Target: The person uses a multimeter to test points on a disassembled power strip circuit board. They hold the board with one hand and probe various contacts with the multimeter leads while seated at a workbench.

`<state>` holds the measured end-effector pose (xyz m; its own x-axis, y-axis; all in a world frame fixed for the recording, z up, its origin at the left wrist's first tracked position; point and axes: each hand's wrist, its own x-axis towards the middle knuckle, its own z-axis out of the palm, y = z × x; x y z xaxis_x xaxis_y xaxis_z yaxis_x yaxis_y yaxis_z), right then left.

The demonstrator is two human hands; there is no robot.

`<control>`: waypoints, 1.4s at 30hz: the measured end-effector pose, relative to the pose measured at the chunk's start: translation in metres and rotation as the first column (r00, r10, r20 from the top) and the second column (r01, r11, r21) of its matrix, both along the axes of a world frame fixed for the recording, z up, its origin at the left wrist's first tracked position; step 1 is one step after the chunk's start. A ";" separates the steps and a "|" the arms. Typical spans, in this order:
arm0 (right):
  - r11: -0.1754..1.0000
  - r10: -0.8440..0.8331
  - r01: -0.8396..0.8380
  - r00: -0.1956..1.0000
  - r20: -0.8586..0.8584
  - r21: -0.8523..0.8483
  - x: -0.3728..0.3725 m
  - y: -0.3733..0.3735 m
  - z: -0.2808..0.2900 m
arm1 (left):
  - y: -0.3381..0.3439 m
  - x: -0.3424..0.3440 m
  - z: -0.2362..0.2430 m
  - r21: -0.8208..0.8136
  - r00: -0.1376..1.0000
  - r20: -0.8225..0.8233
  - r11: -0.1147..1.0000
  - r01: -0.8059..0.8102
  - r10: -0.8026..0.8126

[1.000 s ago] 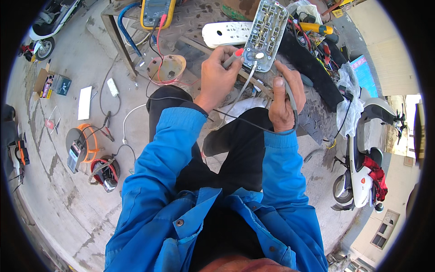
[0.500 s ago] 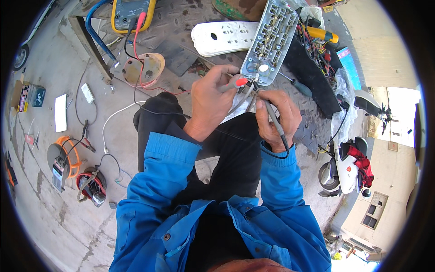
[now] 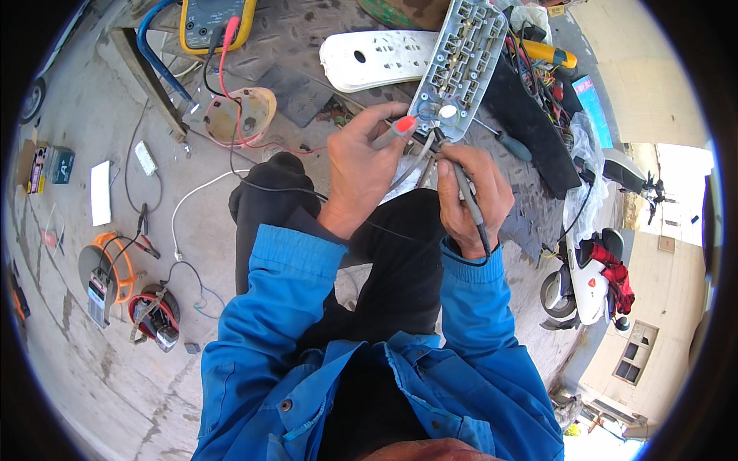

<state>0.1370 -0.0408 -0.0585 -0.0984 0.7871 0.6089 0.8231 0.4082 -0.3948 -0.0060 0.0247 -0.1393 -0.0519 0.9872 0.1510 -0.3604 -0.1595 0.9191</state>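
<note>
Measuring at the opened power strip (image 3: 471,65)

My left fingers (image 3: 377,115) are closed around the red probe (image 3: 393,133); my right fingers (image 3: 478,163) are clamped on the black probe (image 3: 466,188). The strip lies just beyond them, its near end beside the tips. Whether these touch metal, I cannot tell. Behind its left edge is the white cover (image 3: 377,61). I judge this is the checking step; the next move calls for steady tips and a view of the yellow multimeter (image 3: 217,17), farther away on the counter (image 3: 296,31).
</note>
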 end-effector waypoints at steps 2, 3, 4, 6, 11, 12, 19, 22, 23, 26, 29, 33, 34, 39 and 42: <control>1.000 -0.010 0.010 1.000 -0.001 0.004 -0.001 -0.001 0.000 | 0.001 0.000 -0.002 0.017 1.000 -0.020 1.000 0.000 0.000; 1.000 -0.021 0.021 1.000 -0.003 0.001 -0.001 0.000 0.000 | 0.002 0.000 -0.003 0.034 0.999 -0.036 0.999 -0.012 0.013; 1.000 -0.015 0.015 1.000 -0.007 0.006 -0.002 0.000 -0.001 | 0.002 0.000 -0.005 0.019 0.999 -0.039 1.000 0.000 0.000; 1.000 -0.020 0.020 1.000 -0.023 0.010 -0.002 0.000 -0.002 | 0.003 0.000 -0.007 0.009 0.999 -0.054 1.000 0.004 -0.004; 0.993 -0.081 0.068 0.985 -0.152 -0.095 -0.002 -0.003 -0.003 | 0.002 0.003 -0.010 0.000 0.999 -0.047 1.000 0.001 -0.001; 0.990 -0.099 0.079 0.980 -0.175 -0.119 -0.002 -0.003 -0.003 | 0.002 0.003 -0.009 -0.003 0.999 -0.044 1.000 0.002 -0.002; 0.989 -0.106 0.082 0.972 -0.209 -0.123 0.000 -0.004 -0.001 | 0.001 0.000 -0.001 -0.040 0.998 -0.054 0.999 0.021 -0.023; 0.996 -0.045 0.035 0.991 -0.124 -0.076 0.001 -0.005 0.002 | 0.000 -0.001 0.003 -0.037 0.999 -0.044 0.999 0.016 -0.018; 0.999 -0.004 0.001 0.996 -0.093 -0.034 0.001 -0.004 0.002 | 0.000 -0.002 0.004 -0.058 0.998 -0.052 0.998 0.029 -0.032; 1.000 0.019 -0.018 0.999 -0.042 0.022 0.000 -0.002 0.004 | 0.000 -0.002 0.005 -0.065 0.999 -0.030 0.997 0.041 -0.043; 1.000 -0.003 0.002 0.999 -0.033 -0.003 -0.001 -0.001 0.004 | -0.001 -0.001 0.004 -0.097 0.998 -0.036 0.994 0.044 -0.048; 1.000 0.010 -0.010 1.000 -0.025 -0.027 -0.002 0.002 0.004 | -0.001 0.001 0.002 -0.095 0.999 -0.012 0.995 0.035 -0.037; 1.000 0.002 -0.003 1.000 -0.021 -0.026 -0.003 0.003 0.003 | -0.001 0.002 0.002 -0.092 0.999 -0.002 0.995 0.033 -0.033; 1.000 0.012 -0.012 1.000 0.000 -0.015 -0.004 0.005 0.004 | -0.004 0.000 0.003 -0.130 0.998 0.003 0.990 0.058 -0.058; 0.998 0.035 -0.036 0.999 -0.028 -0.054 -0.001 0.006 0.006 | -0.003 0.001 0.004 -0.071 0.997 -0.068 0.997 0.021 -0.026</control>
<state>0.1356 -0.0349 -0.0525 -0.1105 0.8156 0.5679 0.7970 0.4141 -0.4396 -0.0052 0.0215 -0.1351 -0.0204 0.9962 0.0842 -0.2984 -0.0864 0.9505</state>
